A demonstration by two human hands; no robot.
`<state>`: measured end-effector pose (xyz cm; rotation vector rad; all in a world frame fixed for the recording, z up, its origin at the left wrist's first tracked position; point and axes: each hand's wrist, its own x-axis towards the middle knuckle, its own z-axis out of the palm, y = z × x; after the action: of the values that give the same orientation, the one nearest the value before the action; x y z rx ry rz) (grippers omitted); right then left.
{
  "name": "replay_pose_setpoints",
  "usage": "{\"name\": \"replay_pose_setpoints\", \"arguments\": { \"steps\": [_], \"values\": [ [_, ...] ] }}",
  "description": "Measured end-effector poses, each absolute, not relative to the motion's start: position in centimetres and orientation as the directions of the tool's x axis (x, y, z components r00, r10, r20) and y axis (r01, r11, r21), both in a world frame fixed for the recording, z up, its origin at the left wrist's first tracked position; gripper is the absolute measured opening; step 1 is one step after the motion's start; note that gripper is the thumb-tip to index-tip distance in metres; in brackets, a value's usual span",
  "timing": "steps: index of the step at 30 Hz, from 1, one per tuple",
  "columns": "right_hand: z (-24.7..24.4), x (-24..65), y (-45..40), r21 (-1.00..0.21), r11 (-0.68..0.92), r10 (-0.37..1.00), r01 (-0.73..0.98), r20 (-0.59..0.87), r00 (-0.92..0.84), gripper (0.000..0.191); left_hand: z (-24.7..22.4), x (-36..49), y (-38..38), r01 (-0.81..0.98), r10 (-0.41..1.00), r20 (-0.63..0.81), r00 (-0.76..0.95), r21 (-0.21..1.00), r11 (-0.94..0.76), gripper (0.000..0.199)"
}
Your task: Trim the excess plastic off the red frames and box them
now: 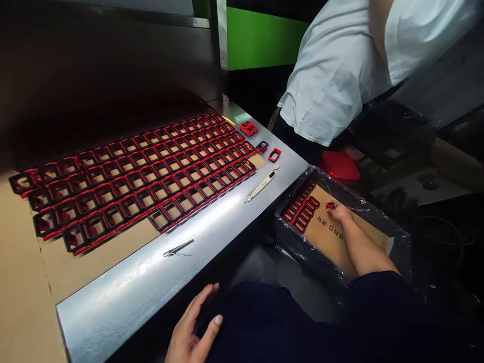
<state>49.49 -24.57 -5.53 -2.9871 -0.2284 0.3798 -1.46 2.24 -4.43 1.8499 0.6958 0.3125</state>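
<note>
Right hand [340, 213]: fingers closed on one small red-and-black frame [330, 205], held over a cardboard sheet [321, 241] printed with dark characters.

Box [401, 252]: dark-walled, with clear plastic at its edges; surrounds the grip on all sides.

Packed frames [305, 215]: red and black, in short slanting rows; same box, just left of the grip.

Left hand [189, 330]: fingers spread and loosely open, palm bare; well apart from the grip, nearer the wearer's body, beside the table edge.

Metal table [124, 297]: left of the grip, beyond the box.

Frame array [161, 179]: many red-and-black frames in long rows on the table, far left of the grip.

Pale-handled knife [260, 186]: on the metal, between array and grip.

Small metal tool [178, 248]: near edge of the table, left of the grip.

Loose red frames [248, 129]: up and left of the grip, at the table's far end.

Co-worker in white shirt [333, 75]: beyond the grip, leaning.
</note>
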Motion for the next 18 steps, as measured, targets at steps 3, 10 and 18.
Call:
{"name": "replay_pose_setpoints", "arguments": {
  "steps": [3,10,18],
  "values": [
    [-7.2,51.8,-23.6,-0.146,-0.977,0.195,0.158,-0.291,0.937,0.029,-3.9,-1.3,2.1,0.377,0.647,-0.21,0.733,0.917,-0.13,0.053],
    [-8.2,52.3,-21.4,-0.186,-0.948,0.301,0.258,-0.265,0.916,0.032,-4.9,-1.0,1.2,0.312,0.77,-0.321,0.551,0.935,0.167,0.062],
    [-1.0,47.8,-13.9,-0.237,-0.858,0.453,0.455,0.065,0.889,0.036,-4.4,-2.0,1.8,0.38,0.727,-0.284,0.625,0.924,0.034,0.055]
  ]
}}
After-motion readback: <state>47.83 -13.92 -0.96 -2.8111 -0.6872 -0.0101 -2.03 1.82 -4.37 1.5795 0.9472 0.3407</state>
